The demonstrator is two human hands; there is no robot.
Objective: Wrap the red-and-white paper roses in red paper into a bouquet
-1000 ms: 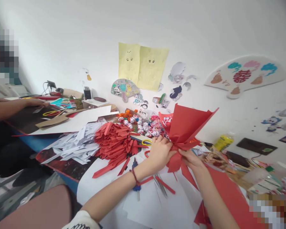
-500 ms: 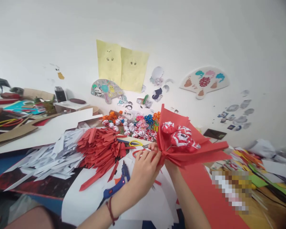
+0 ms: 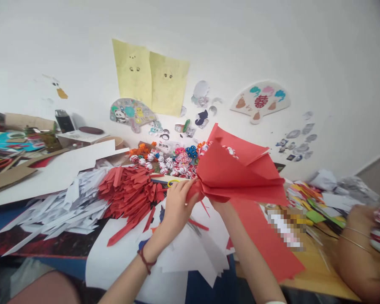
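A bouquet of red-and-white paper flowers point(image 3: 231, 151) sits inside a red paper wrap point(image 3: 240, 175), its flowers mostly hidden by a fold. My left hand point(image 3: 177, 204) is closed around the gathered neck of the wrap, fingers curled over it and thumb below. From underneath, my right hand point(image 3: 220, 205) reaches the same neck; its fingers are hidden behind the paper, though half a second ago they showed curled there. Below the hands lie white paper sheets point(image 3: 196, 255) and a red paper strip point(image 3: 198, 223). The blue glue gun point(image 3: 142, 245) is mostly covered by my left forearm.
Piles of white strips point(image 3: 72, 202) and red folded strips point(image 3: 131, 190) lie to the left. Behind them stand several paper flowers point(image 3: 177, 160). A long red sheet point(image 3: 266, 240) lies right. Another person's arm point(image 3: 357, 249) with bracelets is at the right edge.
The bouquet has turned, so a red paper flap now covers most of its flowers. My left hand has shifted left and slightly up. Another person's arm has come into view at right.
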